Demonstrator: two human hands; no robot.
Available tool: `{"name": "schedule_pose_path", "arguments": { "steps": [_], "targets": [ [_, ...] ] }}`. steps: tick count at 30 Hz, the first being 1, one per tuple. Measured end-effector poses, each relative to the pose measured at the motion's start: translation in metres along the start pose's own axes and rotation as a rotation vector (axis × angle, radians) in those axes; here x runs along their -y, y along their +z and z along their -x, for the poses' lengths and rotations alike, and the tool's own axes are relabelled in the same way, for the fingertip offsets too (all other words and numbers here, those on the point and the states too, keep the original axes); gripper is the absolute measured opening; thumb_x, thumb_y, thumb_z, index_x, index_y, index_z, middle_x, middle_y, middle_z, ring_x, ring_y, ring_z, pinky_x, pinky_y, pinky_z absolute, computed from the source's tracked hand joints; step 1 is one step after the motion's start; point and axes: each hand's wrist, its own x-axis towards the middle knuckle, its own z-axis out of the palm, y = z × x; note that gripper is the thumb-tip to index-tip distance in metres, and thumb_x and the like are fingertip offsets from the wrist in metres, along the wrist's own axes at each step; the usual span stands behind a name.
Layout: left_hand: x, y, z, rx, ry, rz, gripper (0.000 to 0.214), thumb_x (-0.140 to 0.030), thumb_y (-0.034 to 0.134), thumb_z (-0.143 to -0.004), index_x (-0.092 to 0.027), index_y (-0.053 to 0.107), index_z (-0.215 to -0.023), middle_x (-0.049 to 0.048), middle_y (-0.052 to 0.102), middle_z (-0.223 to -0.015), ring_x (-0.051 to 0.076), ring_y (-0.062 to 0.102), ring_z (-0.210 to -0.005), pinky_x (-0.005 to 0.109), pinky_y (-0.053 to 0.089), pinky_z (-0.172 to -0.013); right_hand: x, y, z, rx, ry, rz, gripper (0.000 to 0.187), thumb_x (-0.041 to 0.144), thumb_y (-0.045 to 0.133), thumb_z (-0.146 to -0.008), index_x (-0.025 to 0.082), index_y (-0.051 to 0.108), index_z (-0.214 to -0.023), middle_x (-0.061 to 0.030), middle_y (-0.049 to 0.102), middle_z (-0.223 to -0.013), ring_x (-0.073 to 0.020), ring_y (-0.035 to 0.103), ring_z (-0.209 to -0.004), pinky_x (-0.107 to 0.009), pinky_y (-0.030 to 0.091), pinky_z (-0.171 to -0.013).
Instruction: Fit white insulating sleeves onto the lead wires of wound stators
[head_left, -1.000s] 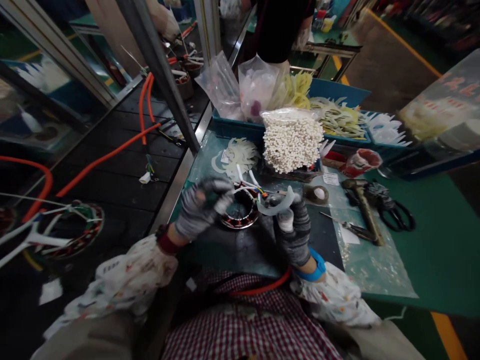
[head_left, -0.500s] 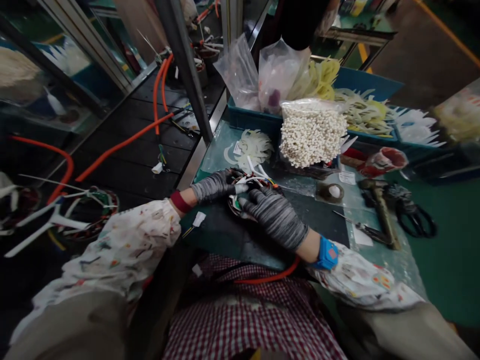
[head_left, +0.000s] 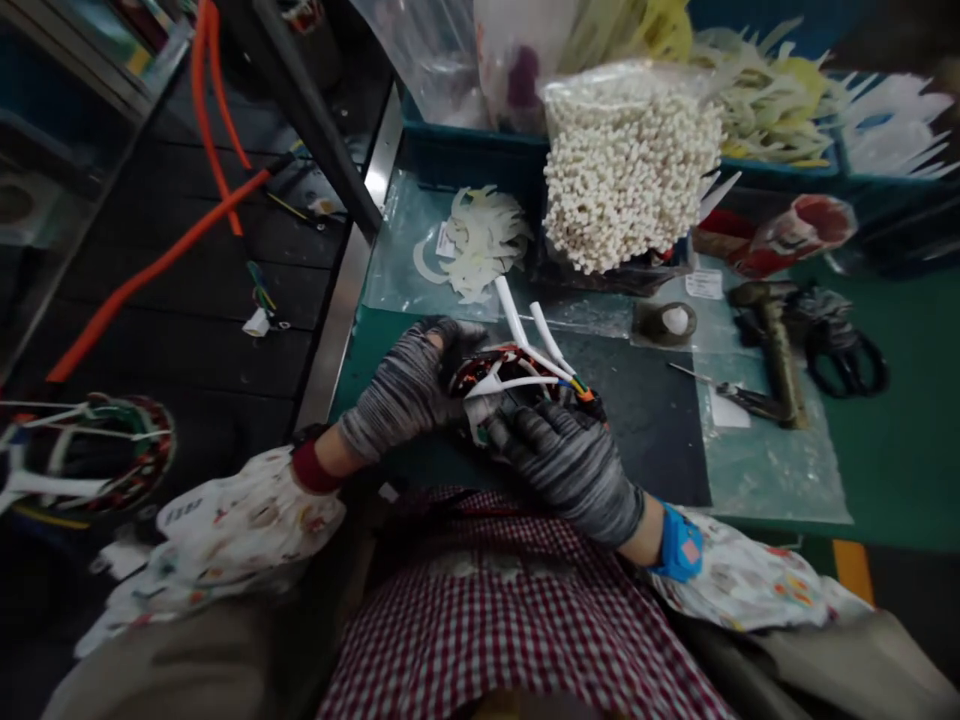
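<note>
Between my hands, a wound motor stator point(head_left: 487, 372) with copper windings is tilted up over the bench. White sleeves point(head_left: 514, 312) and coloured wires stick out from its far and right side. My left hand point(head_left: 411, 382), in a grey striped glove, is closed on the stator's left rim. My right hand point(head_left: 571, 462), gloved likewise, is closed on the near right side, its fingertips at the lower edge. Part of the stator is hidden behind the fingers. A dark mat point(head_left: 645, 420) lies under and beside it.
Beyond the hands sit a bag of small white pieces point(head_left: 630, 165) and loose pale strips point(head_left: 486, 240). To the right lie a hammer point(head_left: 780, 350), scissors point(head_left: 847, 355) and a thin pointed tool point(head_left: 739, 395). Another stator point(head_left: 135, 450) rests on the conveyor point(head_left: 187, 320) at left.
The view has tilted down and closer to the bench. The stator is now tipped up, with its windings facing me more, and my left hand has shifted to its left rim.
</note>
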Motion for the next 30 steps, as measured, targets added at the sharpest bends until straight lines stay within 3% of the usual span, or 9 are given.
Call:
{"name": "schedule_pose_path", "arguments": {
  "steps": [4,9,12,17,23,26,30],
  "targets": [
    [-0.002,-0.003,0.006,-0.031,0.146,-0.148,0.065,-0.057,0.094,-0.08,-0.024,0.071,-0.131,0.0095,0.077,-0.125,0.033,0.075,-0.118,0.055,0.064,-0.11,0.006,0.004,0.004,0.015,0.092,-0.097,0.03,0.016,0.069,-0.107,0.031,0.084,-0.128,-0.0062,0.087,-0.121,-0.0273,0.077,-0.111,-0.05,0.064,-0.103],
    [-0.003,-0.006,0.013,-0.041,0.266,-0.231,0.068,-0.063,0.089,-0.086,-0.022,0.069,-0.137,0.01,0.076,-0.131,0.033,0.076,-0.119,0.053,0.068,-0.104,0.01,-0.002,0.006,0.096,0.164,-0.185,0.031,0.02,0.069,-0.109,0.034,0.082,-0.132,-0.0056,0.086,-0.127,-0.0285,0.078,-0.119,-0.056,0.062,-0.115],
    [-0.003,-0.007,0.017,-0.049,0.277,-0.258,0.072,-0.065,0.089,-0.088,-0.02,0.068,-0.14,0.0115,0.075,-0.133,0.032,0.076,-0.121,0.05,0.067,-0.106,0.011,-0.002,0.008,0.078,0.174,-0.186,0.031,0.02,0.066,-0.11,0.033,0.082,-0.133,-0.0065,0.085,-0.133,-0.029,0.078,-0.122,-0.058,0.062,-0.118],
    [-0.004,-0.008,0.02,-0.036,0.264,-0.25,0.077,-0.069,0.088,-0.089,-0.017,0.067,-0.141,0.0136,0.073,-0.134,0.033,0.073,-0.125,0.051,0.064,-0.111,0.009,0.006,0.012,-0.054,0.134,-0.163,0.029,0.016,0.069,-0.108,0.029,0.083,-0.129,-0.0052,0.087,-0.125,-0.0251,0.081,-0.114,-0.051,0.068,-0.11],
    [0.0,-0.008,0.025,-0.022,0.248,-0.239,0.082,-0.073,0.089,-0.086,-0.022,0.064,-0.145,0.0123,0.07,-0.138,0.035,0.071,-0.127,0.059,0.063,-0.113,0.013,0.011,0.013,-0.017,0.194,-0.245,0.037,0.014,0.069,-0.108,0.033,0.081,-0.137,-0.0045,0.086,-0.131,-0.0263,0.078,-0.125,-0.046,0.069,-0.11],
    [0.011,-0.001,0.031,-0.006,0.328,-0.255,0.109,-0.081,0.091,-0.076,-0.025,0.051,-0.161,0.0148,0.06,-0.151,0.041,0.061,-0.144,0.066,0.054,-0.125,0.013,0.015,0.015,-0.035,0.225,-0.33,0.038,0.015,0.065,-0.109,0.033,0.081,-0.138,-0.0056,0.084,-0.135,-0.0279,0.077,-0.129,-0.051,0.066,-0.115],
    [0.026,0.014,0.036,-0.044,0.477,-0.349,0.122,-0.08,0.085,-0.082,-0.031,0.026,-0.176,0.0159,0.05,-0.165,0.041,0.048,-0.156,0.063,0.039,-0.137,0.007,0.023,0.022,-0.135,0.172,-0.355,0.035,0.018,0.059,-0.113,0.033,0.082,-0.134,-0.0024,0.085,-0.134,-0.0236,0.078,-0.127,-0.048,0.065,-0.117]
  ]
}}
